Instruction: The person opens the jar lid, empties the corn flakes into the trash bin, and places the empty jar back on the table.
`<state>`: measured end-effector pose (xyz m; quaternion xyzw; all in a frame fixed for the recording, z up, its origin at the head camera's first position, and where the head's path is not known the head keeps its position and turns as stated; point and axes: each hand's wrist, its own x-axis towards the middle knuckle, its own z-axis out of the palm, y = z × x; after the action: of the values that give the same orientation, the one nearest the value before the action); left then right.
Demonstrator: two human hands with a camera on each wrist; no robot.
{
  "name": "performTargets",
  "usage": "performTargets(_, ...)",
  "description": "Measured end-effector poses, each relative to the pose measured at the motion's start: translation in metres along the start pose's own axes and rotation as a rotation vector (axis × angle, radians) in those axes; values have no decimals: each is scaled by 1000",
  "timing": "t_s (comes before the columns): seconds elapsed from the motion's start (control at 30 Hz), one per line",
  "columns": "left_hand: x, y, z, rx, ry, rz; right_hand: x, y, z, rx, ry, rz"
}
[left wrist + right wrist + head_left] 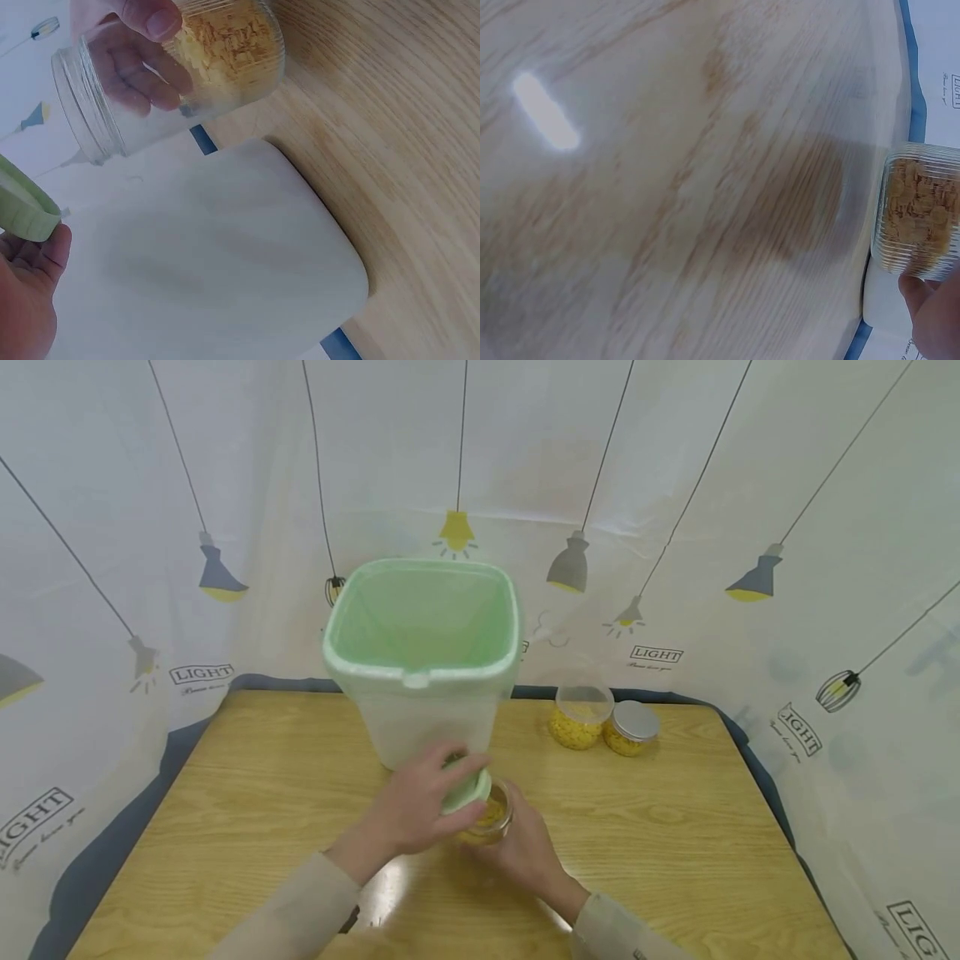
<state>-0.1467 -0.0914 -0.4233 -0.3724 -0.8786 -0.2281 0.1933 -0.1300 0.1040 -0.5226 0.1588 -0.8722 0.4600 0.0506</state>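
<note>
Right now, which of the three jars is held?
The open glass jar in the right hand; the silver-lidded jar and its neighbour stand on the table.

Centre frame, a bin [431, 720] stands on the table [270, 777], behind the glass jar [487, 835] in the right hand [527, 852]; the lid [469, 793] in the left hand [412, 802] is just left. Right of the bin stand a second jar [579, 725], then a third jar [632, 727].
</note>
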Motion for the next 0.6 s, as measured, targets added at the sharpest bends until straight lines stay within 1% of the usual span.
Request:
performTargets(0.2,-10,-7,-6,-42,-28,-54,0,1,-2,44,5,21)
performTargets(0.3,-17,-11,-8,-64,-19,-79,0,2,-3,64,11,38)
performTargets(0.4,-24,-15,-10,-98,-14,-121,0,3,-4,69,17,53)
performTargets(0.47,-28,-19,-11,-145,-25,-163,0,3,-5,62,15,74)
performTargets(0.6,-36,-27,-11,-284,-82,-266,-1,4,-6,57,16,98)
